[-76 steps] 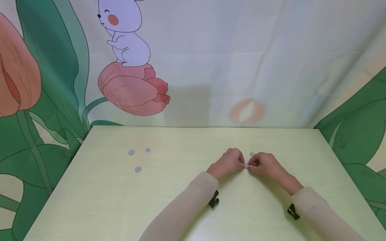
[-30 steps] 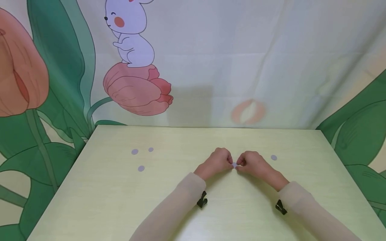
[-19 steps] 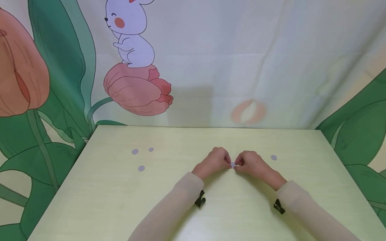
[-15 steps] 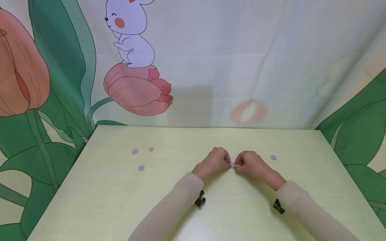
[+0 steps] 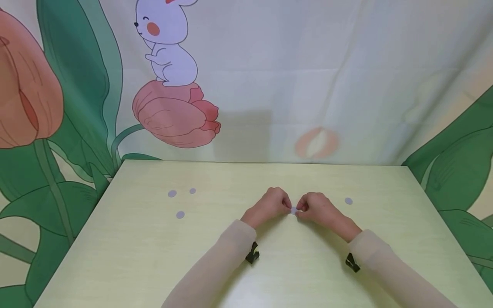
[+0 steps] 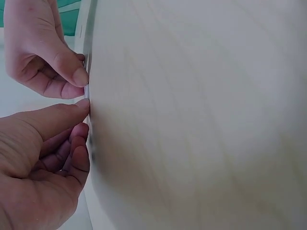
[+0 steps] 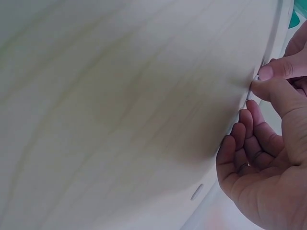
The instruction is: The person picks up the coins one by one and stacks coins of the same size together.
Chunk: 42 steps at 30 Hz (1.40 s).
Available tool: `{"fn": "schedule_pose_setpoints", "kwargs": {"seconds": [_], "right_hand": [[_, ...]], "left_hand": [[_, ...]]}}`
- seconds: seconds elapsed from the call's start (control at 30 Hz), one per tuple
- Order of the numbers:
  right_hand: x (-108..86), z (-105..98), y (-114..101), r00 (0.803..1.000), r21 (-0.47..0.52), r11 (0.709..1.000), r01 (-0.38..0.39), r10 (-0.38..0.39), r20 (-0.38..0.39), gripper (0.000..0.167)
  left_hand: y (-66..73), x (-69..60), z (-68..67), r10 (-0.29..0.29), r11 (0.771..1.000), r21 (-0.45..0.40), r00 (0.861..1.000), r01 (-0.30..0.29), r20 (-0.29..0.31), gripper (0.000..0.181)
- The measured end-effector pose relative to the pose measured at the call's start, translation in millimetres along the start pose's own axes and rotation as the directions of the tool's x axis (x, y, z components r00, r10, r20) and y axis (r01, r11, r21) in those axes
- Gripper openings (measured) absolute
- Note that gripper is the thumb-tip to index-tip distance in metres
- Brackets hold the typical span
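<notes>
Between the fingertips of both hands, low over the table, is a small flat lilac disc (image 5: 294,210), its visible part narrow. My left hand (image 5: 268,206) holds its left edge with thumb and forefinger, and my right hand (image 5: 321,209) holds the right edge the same way. In the left wrist view the disc (image 6: 87,91) appears edge-on as a thin pale strip between the two thumbs. The right wrist view has the left thumb (image 7: 273,72) and right thumb (image 7: 264,87) almost meeting, with the disc mostly covered.
Similar lilac discs lie flat on the pale wood table (image 5: 215,261): a left group of three, including a disc (image 5: 172,193), a disc (image 5: 192,191) and a disc (image 5: 180,214), and one disc (image 5: 348,201) beyond my right hand. A printed curtain (image 5: 246,85) hangs behind the table.
Both hands have shifted left together with the held disc. A disc once visible behind the right hand is out of sight; another at the right has come into view. The left group stays put.
</notes>
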State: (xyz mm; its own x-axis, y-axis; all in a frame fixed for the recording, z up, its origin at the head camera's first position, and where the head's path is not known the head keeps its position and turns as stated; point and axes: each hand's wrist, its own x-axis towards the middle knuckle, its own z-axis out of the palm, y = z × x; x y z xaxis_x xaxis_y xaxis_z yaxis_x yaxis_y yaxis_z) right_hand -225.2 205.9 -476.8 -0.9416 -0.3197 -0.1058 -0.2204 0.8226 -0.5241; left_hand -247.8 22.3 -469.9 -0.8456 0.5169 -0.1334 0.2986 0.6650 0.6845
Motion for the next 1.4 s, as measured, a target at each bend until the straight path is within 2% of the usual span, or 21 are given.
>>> {"fn": "schedule_pose_setpoints", "kwargs": {"seconds": [0.2, 0.53, 0.7, 1.03, 1.4], "right_hand": [[3.6, 0.3, -2.2, 1.000, 0.001, 1.000, 0.023, -0.023, -0.012, 0.013], [12.0, 5.8, -6.9, 0.999, 0.012, 0.999, 0.046, -0.046, -0.024, 0.012], [15.5, 9.4, -11.9, 0.998, 0.026, 0.998, 0.050, -0.049, -0.028, 0.012], [13.5, 8.9, -12.6, 0.997, 0.046, 0.996, 0.075, -0.076, 0.010, 0.004], [19.5, 2.8, -10.4, 0.988, 0.019, 0.989, 0.149, -0.149, 0.049, 0.004]], "left_hand": [[-3.7, 0.9, -4.3, 0.011, 1.000, 0.020, 1.000, -0.011, 0.000, 0.006], [-9.0, -2.9, -11.6, -0.030, 0.999, 0.028, 1.000, 0.030, -0.005, 0.005], [-14.3, -6.3, -15.3, -0.025, 0.999, 0.037, 1.000, 0.025, -0.009, 0.005], [-17.8, -11.0, -13.6, -0.025, 0.999, 0.021, 1.000, 0.025, -0.017, 0.005], [-18.9, -10.8, -15.6, -0.037, 0.999, 0.009, 0.999, 0.037, -0.004, 0.004]]}}
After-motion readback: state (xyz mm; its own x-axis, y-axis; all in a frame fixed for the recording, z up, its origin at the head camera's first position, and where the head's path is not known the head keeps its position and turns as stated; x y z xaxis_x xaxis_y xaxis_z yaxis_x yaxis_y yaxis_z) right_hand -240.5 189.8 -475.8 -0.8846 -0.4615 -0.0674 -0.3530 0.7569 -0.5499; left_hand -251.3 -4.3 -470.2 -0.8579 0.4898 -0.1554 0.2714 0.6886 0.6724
